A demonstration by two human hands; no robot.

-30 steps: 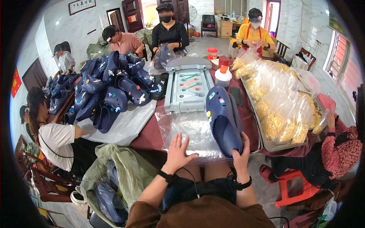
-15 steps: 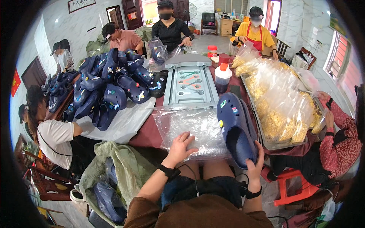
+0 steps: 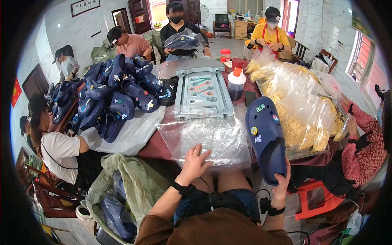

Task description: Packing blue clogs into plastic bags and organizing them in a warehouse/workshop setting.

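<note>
Gripped at its heel end, a navy clog is held up in my right hand, with the thumb on the heel. Small colourful charms dot its toe part, which points away from me. My left hand is open, fingers apart, at the near edge of the clear plastic bags; whether it presses on them I cannot tell. Those bags lie flat on the table between me and a grey folding stool with a patterned top.
At left rises a heap of navy clogs on white sheeting. A tray of bagged yellow pieces stands right. A bottle with an orange cap is beside the stool. An open sack sits by my left arm. Several people surround the table.
My right hand has moved the clog slightly right and turned it, showing more charms. My left hand has barely moved. Across the table, a person has lifted a bagged clog.
</note>
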